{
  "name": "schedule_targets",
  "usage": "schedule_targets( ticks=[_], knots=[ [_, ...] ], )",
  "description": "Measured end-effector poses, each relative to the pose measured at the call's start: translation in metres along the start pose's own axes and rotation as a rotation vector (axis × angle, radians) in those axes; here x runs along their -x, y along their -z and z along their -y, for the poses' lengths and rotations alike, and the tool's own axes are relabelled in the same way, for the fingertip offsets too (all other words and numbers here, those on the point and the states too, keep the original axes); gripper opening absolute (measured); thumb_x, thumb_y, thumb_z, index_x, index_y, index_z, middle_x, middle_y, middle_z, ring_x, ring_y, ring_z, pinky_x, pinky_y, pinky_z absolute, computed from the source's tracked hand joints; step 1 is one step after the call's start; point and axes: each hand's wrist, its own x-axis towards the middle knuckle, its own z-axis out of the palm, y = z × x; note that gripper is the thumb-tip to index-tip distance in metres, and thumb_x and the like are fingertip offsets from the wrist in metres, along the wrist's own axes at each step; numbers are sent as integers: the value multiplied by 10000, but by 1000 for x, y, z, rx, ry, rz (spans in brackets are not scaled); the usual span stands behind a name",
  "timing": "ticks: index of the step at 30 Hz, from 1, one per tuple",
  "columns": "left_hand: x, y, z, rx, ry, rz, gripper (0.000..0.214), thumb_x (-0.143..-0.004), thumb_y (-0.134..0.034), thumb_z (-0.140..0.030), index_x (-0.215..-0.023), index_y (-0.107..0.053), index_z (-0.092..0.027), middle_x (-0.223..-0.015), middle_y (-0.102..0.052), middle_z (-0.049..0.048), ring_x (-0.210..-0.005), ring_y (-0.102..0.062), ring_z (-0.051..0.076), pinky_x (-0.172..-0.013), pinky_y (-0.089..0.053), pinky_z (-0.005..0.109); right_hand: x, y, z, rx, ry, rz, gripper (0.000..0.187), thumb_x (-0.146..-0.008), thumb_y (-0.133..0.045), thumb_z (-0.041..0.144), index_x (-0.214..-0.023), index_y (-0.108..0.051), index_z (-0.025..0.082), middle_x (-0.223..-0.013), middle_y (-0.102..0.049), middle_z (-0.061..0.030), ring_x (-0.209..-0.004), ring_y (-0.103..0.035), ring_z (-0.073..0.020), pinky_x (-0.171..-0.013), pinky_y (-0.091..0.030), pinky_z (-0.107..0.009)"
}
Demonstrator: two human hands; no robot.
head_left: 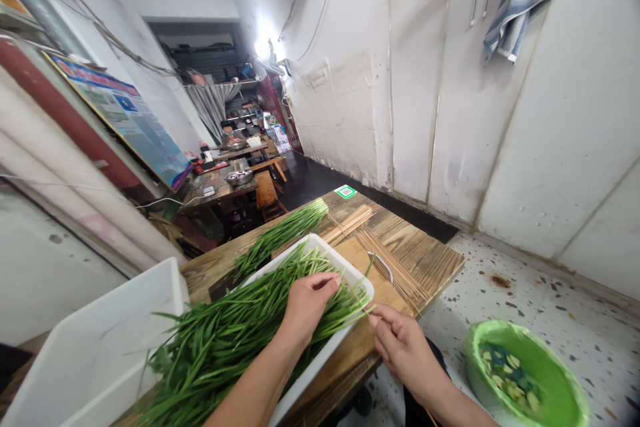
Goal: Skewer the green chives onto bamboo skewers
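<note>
My left hand [307, 303] rests on a heap of green chives [235, 337] in a white tray [357, 280], its fingers pinched on a few chive ends near the tray's far corner. My right hand [400, 343] sits just off the tray's right edge, fingers pinched on a thin bamboo skewer [360, 299] that points toward the chive tips. Both hands are closed.
A second bundle of chives [283, 233] and a fan of bamboo skewers [395, 263] lie on the wooden table [425, 250]. An empty white tub [95, 347] stands at left. A green-lined bin [530, 373] sits on the floor at right. Tables stand farther down the room.
</note>
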Motion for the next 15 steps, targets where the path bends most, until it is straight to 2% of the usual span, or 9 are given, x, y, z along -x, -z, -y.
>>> schedule_targets(
  ticks=[15],
  knots=[
    [0, -1, -1, 8, 9, 11, 283, -621, -652, -320, -819, -710, -126, -864, -713, 75, -819, -637, 219, -769, -474, 293, 0, 0, -1, -12, 16, 6, 336, -824, -499, 441, -935, -590, 137, -496, -236, 94, -389, -164, -38, -367, -106, -182]
  ],
)
